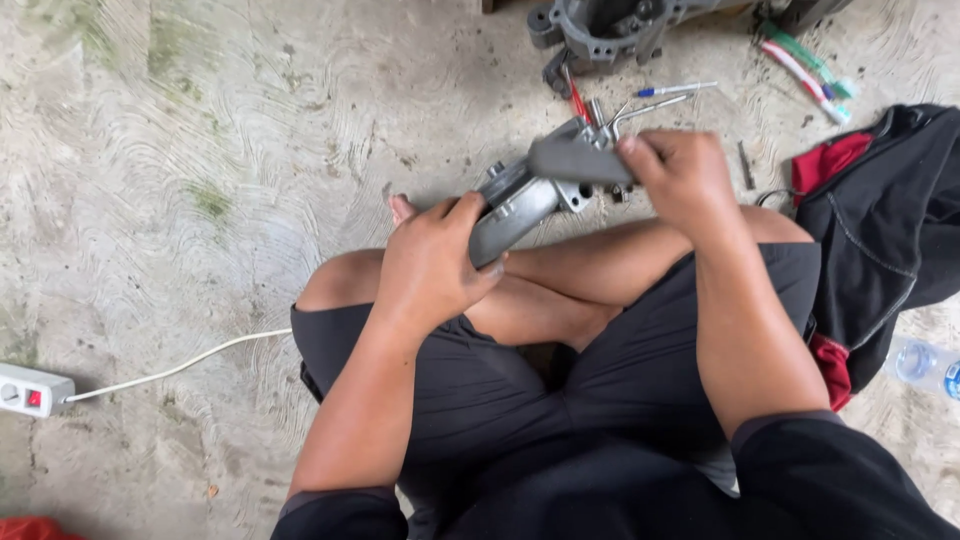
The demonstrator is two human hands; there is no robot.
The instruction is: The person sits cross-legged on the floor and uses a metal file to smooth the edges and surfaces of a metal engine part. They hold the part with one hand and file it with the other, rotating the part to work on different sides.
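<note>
I sit cross-legged on a concrete floor in black shorts. My left hand [432,262] grips the lower end of a silver-grey metal engine part [520,205], held over my knees. My right hand [680,178] pinches a flat grey metal piece [580,160] lying across the part's upper end. A thin bent metal rod [645,108] sticks out beyond that end; what it joins to is hidden.
A grey engine casing [600,30] lies at the top. Near it are a red-handled tool [577,98], a blue pen-like tool [675,90] and toothbrushes [808,70]. A black-and-red garment [880,230] lies right, a plastic bottle [925,365] below it. A white power strip [32,390] sits left.
</note>
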